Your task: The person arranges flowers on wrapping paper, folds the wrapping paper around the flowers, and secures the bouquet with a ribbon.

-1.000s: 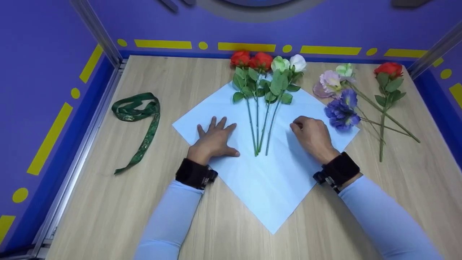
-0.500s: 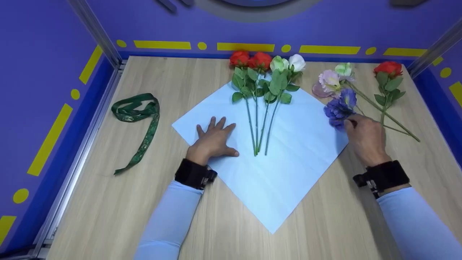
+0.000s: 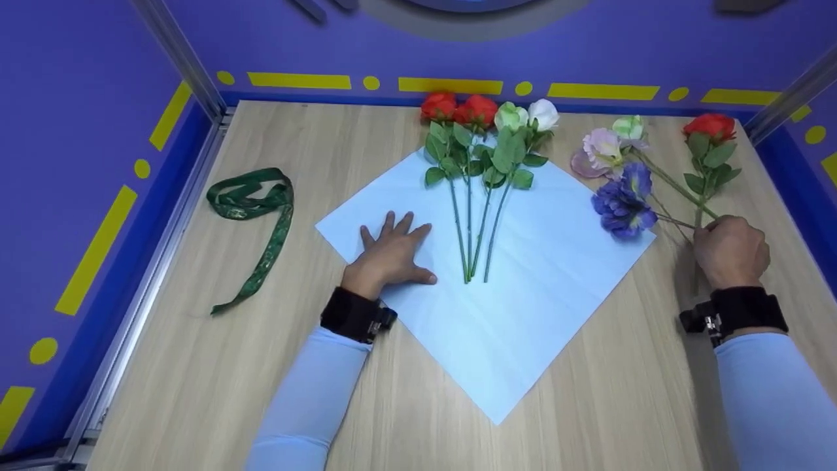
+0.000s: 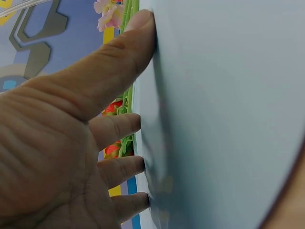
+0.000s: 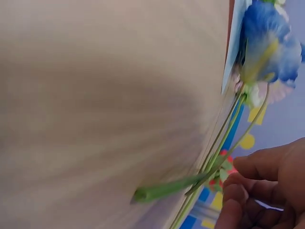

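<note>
Blue-purple wall panel (image 3: pixel 294 46): closes off the far side, at 12 o'clock as read from the sheet's centre in the head view. Wooden tabletop (image 3: pixel 327 154): bears everything below. Pale-blue sheet (image 3: pixel 497 340): lies flat as a diamond, one corner at 6 o'clock. On its 12 o'clock part, four flowers lie side by side, stem ends toward 6: two red roses (image 3: pixel 476 112), a green-white flower (image 3: pixel 511 116) and a white flower (image 3: pixel 543 114).

Loose red rose (image 3: pixel 710 127): at 2 o'clock, off the sheet. Green ribbon (image 3: pixel 252 196): loosely looped between 9 and 10. Left hand (image 3: pixel 390 256): at 9, digits spread wide, fingertips and thumb resting on the sheet. Right hand (image 3: pixel 731 254): at 3, fingers curled at the crossing stems; whether they grip one cannot be told. Purple flower (image 3: pixel 622 201): at 2, its bloom over the sheet's edge. Pink flower (image 3: pixel 603 152) and small pale-green bloom (image 3: pixel 629 129): between 1 and 2.

The step in hand appears to be picking out a loose stem while the left hand steadies the sheet. The next move would call for a pinch on one stem alone, drawn free without dragging its neighbours.
</note>
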### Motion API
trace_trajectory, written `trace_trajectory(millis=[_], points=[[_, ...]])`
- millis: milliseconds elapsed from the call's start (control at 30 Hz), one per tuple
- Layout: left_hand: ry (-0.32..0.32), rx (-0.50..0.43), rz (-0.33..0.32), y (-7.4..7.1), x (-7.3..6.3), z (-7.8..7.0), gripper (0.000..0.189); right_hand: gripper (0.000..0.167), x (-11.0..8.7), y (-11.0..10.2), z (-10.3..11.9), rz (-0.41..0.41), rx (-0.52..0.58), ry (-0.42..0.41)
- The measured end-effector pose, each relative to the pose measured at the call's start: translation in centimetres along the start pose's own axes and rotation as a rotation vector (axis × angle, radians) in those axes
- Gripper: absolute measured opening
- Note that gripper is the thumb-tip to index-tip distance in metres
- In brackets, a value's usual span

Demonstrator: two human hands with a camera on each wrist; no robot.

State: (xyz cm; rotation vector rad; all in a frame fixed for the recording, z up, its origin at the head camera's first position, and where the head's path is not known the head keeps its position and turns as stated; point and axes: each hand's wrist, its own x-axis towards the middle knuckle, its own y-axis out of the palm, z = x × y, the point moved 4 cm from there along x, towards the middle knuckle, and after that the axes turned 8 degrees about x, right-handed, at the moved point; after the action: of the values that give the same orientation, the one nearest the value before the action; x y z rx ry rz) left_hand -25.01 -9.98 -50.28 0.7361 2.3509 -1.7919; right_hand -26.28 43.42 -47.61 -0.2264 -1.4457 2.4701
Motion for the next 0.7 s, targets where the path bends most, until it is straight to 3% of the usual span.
trace_trajectory(millis=[167,400,700], points=[[-0.002,0.007,-0.005,-0.1,0.0,0.0,0.101,0.043,0.0,-0.3,-0.9,0.090,-0.012,0.077],[-0.003,0.002,-0.007,-0.2,-0.1,0.0,0.101,0.048,0.1,-0.3,-1.4,0.166,-0.005,0.120],[-0.004,-0.003,-0.006,0.0,0.0,0.0,0.102,0.027,0.5,-0.4,-1.6,0.224,0.052,0.178]])
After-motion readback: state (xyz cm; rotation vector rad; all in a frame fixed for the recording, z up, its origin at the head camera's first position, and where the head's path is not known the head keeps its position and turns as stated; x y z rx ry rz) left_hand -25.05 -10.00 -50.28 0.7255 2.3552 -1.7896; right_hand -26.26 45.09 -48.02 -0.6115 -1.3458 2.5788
